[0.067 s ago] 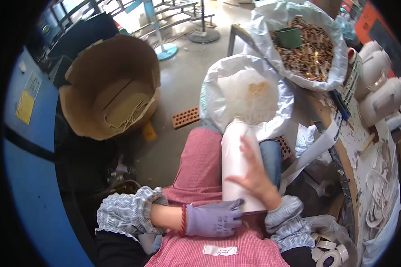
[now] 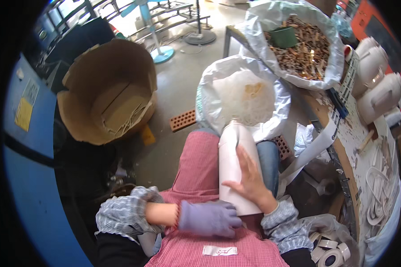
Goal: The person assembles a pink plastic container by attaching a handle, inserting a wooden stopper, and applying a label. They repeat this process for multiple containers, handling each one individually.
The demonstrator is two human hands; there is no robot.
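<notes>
A pale pinkish-white cylinder with a narrow neck (image 2: 231,164), like a vacuum flask body, lies along my lap with its neck pointing away. My bare right hand (image 2: 253,180) rests along its right side, fingers stretched and thumb apart. In a purple glove, my left hand (image 2: 209,219) is at the flask's near end, palm down, slightly blurred, its fingers outstretched. Whether those fingertips touch the base is hard to see. Beneath the flask is a red checked apron (image 2: 196,164) over my legs.
Just beyond my knees stands a white-lined container (image 2: 205,89). A sack of brownish scraps (image 2: 314,58) is behind it. At left are a large cardboard drum (image 2: 82,107) and a blue cabinet (image 2: 35,169). Several white jugs (image 2: 378,98) stand on the right-hand bench (image 2: 365,155); tape rolls (image 2: 330,258) lie below.
My left hand has drawn back slightly from the flask's near end toward my body. My right hand has shifted a little down along the flask. The whole view has tilted slightly.
</notes>
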